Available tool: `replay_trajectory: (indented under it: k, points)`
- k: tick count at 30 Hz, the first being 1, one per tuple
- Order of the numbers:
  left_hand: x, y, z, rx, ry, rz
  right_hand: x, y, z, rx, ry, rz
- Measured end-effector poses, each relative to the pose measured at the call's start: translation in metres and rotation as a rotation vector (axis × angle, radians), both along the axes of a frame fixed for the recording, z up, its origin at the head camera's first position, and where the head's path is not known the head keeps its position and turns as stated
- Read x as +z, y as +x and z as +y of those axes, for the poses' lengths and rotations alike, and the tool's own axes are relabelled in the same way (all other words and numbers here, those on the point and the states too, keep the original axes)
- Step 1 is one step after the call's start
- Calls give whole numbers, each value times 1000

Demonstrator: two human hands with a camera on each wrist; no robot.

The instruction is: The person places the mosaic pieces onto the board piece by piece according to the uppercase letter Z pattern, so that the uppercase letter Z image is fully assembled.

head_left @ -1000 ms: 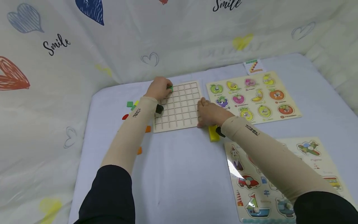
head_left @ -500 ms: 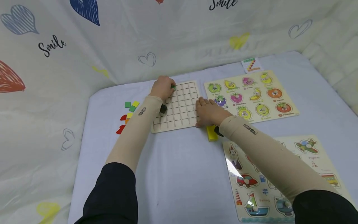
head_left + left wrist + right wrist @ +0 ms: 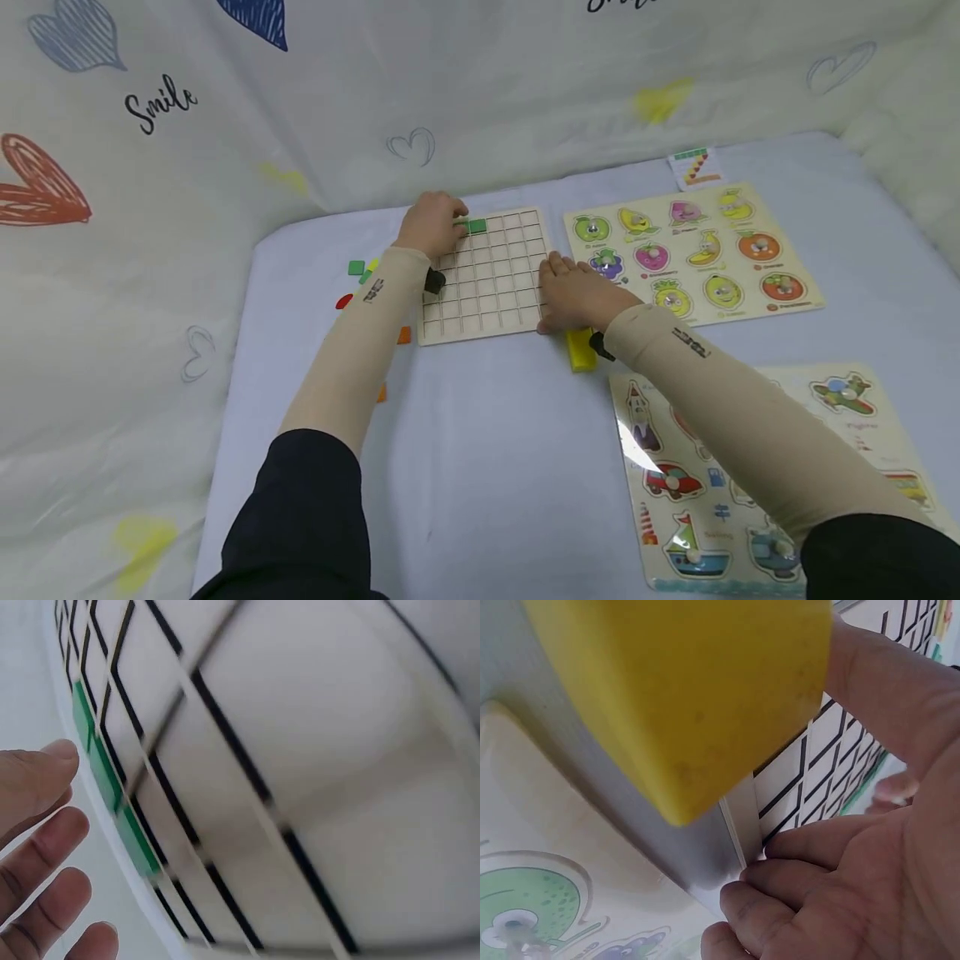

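Grid board [image 3: 487,287], pale with dark lines: lies on the white-covered table [image 3: 468,475], toward its far edge. The left hand [image 3: 432,223] is over its far left corner; the right hand [image 3: 581,293] is along its right edge.

Green tiles [image 3: 105,765]: a row of three in the left wrist view, set in cells along the board's far edge; the head view shows one clear of the fingers, another partly covered.

Left hand: grasp released, fingers apart and slightly bent, holding nothing. The uppermost fingertip is just beside the tiles; contact cannot be told.

Right hand: relaxed, fingers extended, clasping nothing, fingertips at the board's right edge.

Yellow block [image 3: 581,352]: on the table off the board's near right corner, partly hidden beneath the right hand; outside its grasp.

Loose tiles, off the board's left edge: green tile [image 3: 356,267]; yellow tile [image 3: 373,264]; red piece [image 3: 344,301], partly behind the left sleeve [image 3: 352,337]; two orange pieces [image 3: 404,335], one near the board's near left corner, one nearer the table's near edge.

Fruit board [image 3: 660,236]: right of the grid board.

Vehicle board [image 3: 666,521]: toward the table's near right corner, partly under the right sleeve [image 3: 738,421].

Printed card [image 3: 697,169]: at the table's far edge, behind the fruit board.
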State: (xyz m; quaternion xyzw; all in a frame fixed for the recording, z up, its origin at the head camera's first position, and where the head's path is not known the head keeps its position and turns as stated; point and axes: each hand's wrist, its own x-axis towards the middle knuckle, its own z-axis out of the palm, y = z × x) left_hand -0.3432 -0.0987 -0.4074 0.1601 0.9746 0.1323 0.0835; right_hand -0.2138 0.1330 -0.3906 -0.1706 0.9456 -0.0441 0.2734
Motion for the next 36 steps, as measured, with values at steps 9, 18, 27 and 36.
replay_trajectory:
  k: [9,18,27,36]
  points:
    - [5,13,-61,138,-18,-13,-4,-1,6,-5,-37,3]
    - [1,37,-121,236,-52,-47,-4,-2,7,5,-47,-2]
    - [-1,56,-147,237,-20,-60,-3,-2,8,-10,-67,-16]
    - [-1,62,-151,228,-102,-11,-9,1,9,-6,-89,-5]
